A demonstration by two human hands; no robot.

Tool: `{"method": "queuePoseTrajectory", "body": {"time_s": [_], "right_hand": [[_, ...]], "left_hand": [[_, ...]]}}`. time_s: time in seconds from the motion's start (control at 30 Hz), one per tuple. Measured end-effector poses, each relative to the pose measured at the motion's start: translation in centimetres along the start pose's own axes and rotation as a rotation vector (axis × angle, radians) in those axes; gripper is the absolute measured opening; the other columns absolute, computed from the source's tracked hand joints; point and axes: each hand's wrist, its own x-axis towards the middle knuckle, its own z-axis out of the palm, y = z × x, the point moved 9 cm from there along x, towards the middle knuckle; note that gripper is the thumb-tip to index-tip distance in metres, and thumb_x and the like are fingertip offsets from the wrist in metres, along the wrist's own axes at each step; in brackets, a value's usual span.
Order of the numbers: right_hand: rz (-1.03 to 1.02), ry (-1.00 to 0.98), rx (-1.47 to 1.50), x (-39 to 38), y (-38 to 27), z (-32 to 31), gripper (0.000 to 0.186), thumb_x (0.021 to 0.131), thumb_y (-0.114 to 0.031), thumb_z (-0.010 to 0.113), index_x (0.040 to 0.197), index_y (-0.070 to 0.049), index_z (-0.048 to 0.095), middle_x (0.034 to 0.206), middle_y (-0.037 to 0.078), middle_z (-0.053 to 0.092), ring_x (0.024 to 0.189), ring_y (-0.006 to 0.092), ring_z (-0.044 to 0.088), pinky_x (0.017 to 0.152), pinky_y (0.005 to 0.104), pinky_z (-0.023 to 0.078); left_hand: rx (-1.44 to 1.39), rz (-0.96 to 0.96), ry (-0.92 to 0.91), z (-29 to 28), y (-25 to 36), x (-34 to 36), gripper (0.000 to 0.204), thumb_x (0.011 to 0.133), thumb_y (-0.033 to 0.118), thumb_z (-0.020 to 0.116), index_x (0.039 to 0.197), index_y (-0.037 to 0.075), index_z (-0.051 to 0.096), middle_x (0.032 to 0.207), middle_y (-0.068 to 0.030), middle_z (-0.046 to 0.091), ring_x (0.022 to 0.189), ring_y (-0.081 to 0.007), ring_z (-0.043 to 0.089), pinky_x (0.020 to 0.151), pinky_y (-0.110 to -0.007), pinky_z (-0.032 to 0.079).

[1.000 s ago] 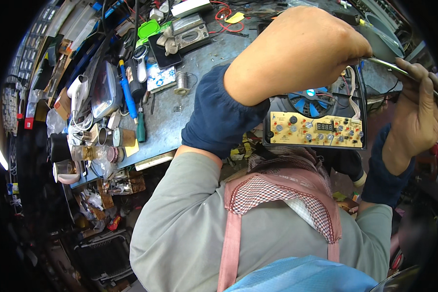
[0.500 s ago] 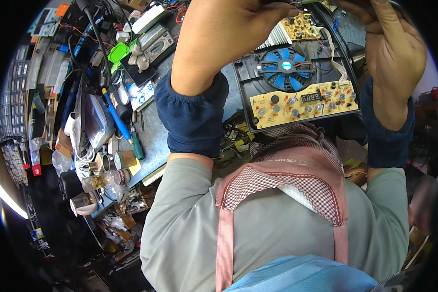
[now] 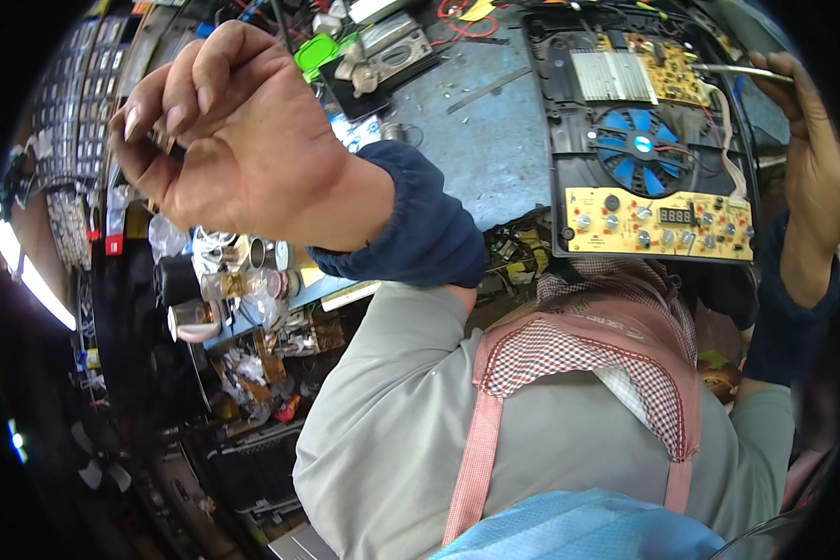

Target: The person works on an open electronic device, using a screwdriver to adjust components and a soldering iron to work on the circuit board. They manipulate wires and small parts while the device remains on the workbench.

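Observation:
My left hand (image 3: 243, 140) is raised at the left, palm in view, its fingers loosely curled and apart; nothing shows in it. My right hand (image 3: 817, 140), at the right edge, pinches a slim silvery metal tool (image 3: 745, 71) whose exact kind I cannot make out. The tool's thin end points left, over the yellow power board (image 3: 667, 73) of an opened induction cooker. In the black housing (image 3: 562, 140) are a silver heat sink (image 3: 614, 77), a blue cooling fan (image 3: 640, 145) and a yellow control board (image 3: 607, 229) with a small digit display. A ribbon of pale wires links the boards.
The cooker lies on a blue worktop (image 3: 495, 140). Left of it are a multimeter (image 3: 401, 51), a green plastic piece (image 3: 315, 56) and a black phone-like slab (image 3: 353, 101). Jars (image 3: 233, 283) crowd the bench's left end. Small-drawer racks (image 3: 84, 103) stand farther left.
My left hand has swung from above the cooker far to the left, away from my right hand. The view has shifted left, and the tool in my right hand now shows more plainly.

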Motion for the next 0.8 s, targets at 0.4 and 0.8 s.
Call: {"method": "queuePoseTrajectory", "body": {"time_s": [0.4, 0.8], "right_hand": [[0.293, 0.199, -0.169, -2.7, 5.4, -3.5, 0.017, 0.105, -0.006, 0.058, 0.120, 0.001, 0.060, 0.106, 0.015, 0.072, 0.101, 0.0250, 0.073, 0.088, 0.0350, 0.060], [0.375, 0.277, -0.152, -3.0, 9.5, -5.4, 0.009, 0.098, 0.001, 0.062, 0.105, -0.003, 0.057, 0.087, 0.006, 0.069, 0.077, 0.0134, 0.070, 0.066, 0.0249, 0.056]], "left_hand": [[0.719, 1.094, 0.015, 0.9, 4.9, -2.2, 0.032, 0.095, 0.037, 0.050, 0.084, 0.011, 0.063, 0.073, -0.0044, 0.062, 0.055, -0.0173, 0.055, 0.052, -0.028, 0.043], [0.243, 0.248, 0.018, -1.7, 1.5, 2.7, 0.024, 0.080, 0.025, 0.052, 0.062, 0.010, 0.057, 0.063, -0.0031, 0.056, 0.059, -0.0184, 0.050, 0.065, -0.039, 0.037]]}}
